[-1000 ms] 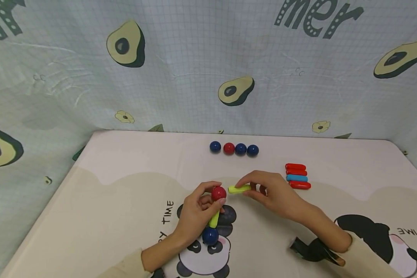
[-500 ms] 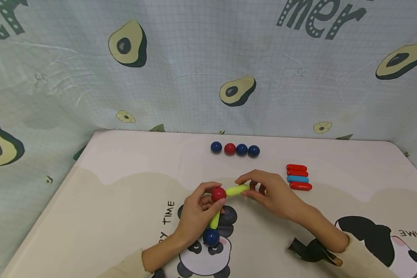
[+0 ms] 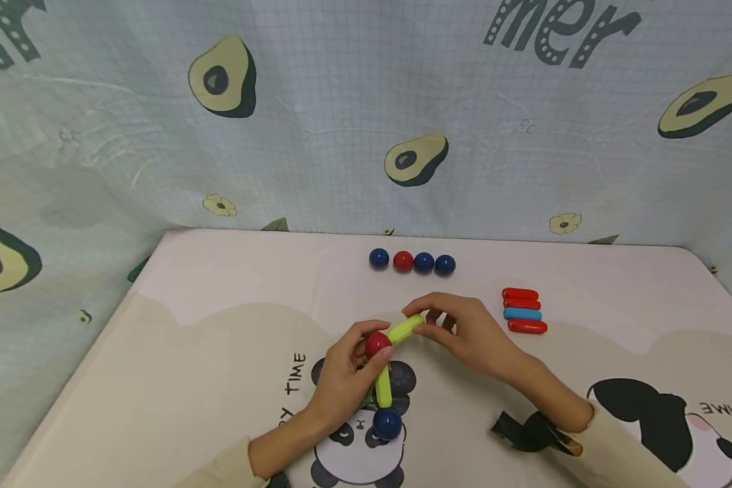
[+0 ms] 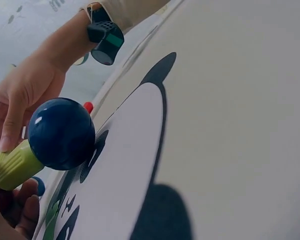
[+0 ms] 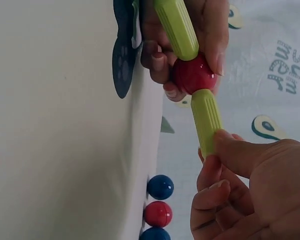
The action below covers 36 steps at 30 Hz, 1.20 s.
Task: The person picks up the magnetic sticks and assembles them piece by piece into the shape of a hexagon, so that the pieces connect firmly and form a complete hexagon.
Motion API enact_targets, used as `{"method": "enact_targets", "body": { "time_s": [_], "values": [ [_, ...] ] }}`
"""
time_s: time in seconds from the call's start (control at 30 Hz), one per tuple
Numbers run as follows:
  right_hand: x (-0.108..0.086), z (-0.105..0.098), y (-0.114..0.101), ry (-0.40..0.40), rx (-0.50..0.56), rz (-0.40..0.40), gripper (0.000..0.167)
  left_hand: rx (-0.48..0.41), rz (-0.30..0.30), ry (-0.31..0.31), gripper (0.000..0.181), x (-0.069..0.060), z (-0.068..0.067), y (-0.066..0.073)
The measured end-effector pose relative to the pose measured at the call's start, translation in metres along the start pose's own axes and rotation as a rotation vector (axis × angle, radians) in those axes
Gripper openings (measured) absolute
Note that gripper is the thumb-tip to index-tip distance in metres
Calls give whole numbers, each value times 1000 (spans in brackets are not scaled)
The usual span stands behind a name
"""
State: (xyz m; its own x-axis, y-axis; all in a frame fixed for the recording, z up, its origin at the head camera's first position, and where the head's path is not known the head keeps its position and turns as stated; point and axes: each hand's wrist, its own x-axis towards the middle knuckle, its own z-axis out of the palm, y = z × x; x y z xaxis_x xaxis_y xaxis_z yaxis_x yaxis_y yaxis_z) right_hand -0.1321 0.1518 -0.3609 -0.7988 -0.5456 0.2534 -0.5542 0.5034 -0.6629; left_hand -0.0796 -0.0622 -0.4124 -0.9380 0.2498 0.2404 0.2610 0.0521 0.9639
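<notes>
My left hand grips a red ball between thumb and fingers. From that ball a yellow-green rod runs down to a dark blue ball at its lower end. A second yellow-green rod touches the red ball on its other side, with its far end pinched between the thumb and fingertips of my right hand. In the left wrist view the blue ball is large and close, on the ribbed rod; the red ball is mostly hidden there.
At the back of the table sits a row of several balls, blue ones and a red ball. Right of my right hand lie stacked red rods and a blue rod. A patterned cloth hangs behind the table.
The right hand's rod, apart from the red ball a second ago, now touches it and angles upward. The blue ball has swung slightly right and down; the right hand has shifted left.
</notes>
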Motion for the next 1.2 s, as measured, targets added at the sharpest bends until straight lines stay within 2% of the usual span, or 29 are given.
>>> {"method": "enact_targets", "body": {
  "time_s": [0.2, 0.47, 0.57, 0.63, 0.8, 0.93, 1.1, 1.2],
  "values": [
    [1, 9, -1, -16, 47, -11, 29, 52, -5, 47, 36, -1, 1, 1],
    [4, 16, -5, -10, 49, -10, 29, 67, -23, 126, 30, -1, 3, 3],
    [7, 11, -1, 33, -5, 2, 27, 74, -20, 134, 28, -1, 3, 2],
    [10, 7, 5, 94, -53, 20, 26, 67, -15, 132, 27, -1, 3, 1],
    [22, -2, 25, 275, -121, 144, 27, 31, 22, 122, 25, -1, 2, 0],
    [30, -8, 39, 357, -105, 261, 32, 29, 24, 123, 25, 0, 2, 0],
    [36, -7, 52, 366, -100, 355, 38, 40, -4, 127, 27, -1, 3, 3],
    [39, -4, 57, 331, -112, 399, 39, 43, -19, 128, 26, -1, 3, 15]
  ]
}}
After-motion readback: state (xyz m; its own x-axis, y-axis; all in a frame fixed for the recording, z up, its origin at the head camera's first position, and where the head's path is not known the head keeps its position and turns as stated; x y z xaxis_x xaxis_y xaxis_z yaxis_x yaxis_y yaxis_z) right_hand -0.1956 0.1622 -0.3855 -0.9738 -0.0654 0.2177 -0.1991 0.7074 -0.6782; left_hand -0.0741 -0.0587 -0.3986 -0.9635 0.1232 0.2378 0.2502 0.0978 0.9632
